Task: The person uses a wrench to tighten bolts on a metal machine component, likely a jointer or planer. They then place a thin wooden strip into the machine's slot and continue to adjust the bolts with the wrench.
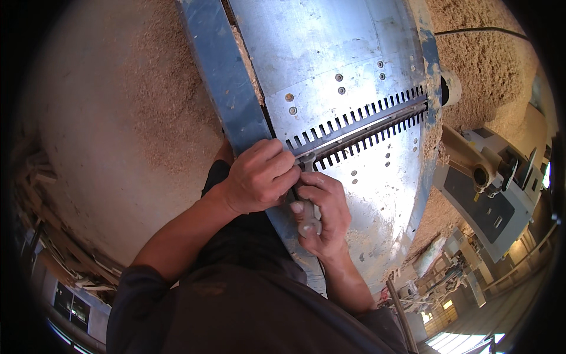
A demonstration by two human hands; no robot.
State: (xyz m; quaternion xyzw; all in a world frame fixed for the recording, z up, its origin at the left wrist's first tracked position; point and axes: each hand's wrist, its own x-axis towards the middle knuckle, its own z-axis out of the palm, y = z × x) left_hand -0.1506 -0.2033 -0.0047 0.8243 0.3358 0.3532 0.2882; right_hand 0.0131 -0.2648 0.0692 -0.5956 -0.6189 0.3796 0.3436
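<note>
A metal wrench (pixel 310 226) is gripped in my right hand (pixel 332 209), fingers wrapped around its shank. Its far jaw reaches the near-left end of the cutter head (pixel 368 128), which lies in a slot across a woodworking planer's steel table (pixel 312 47). Beside that jaw, at the slot's left end, my left hand (pixel 262 178) is closed with curled fingers. Its fingertips are hidden, so what they pinch cannot be made out. Comb-like notches line both sides of the slot.
A blue fence or side rail (pixel 221 71) runs along the table's left side. Sawdust (pixel 171 100) covers the floor on the left, with a bigger heap (pixel 480 71) on the right. Another grey machine (pixel 489 200) stands at right. Wood offcuts (pixel 76 259) lie at lower left.
</note>
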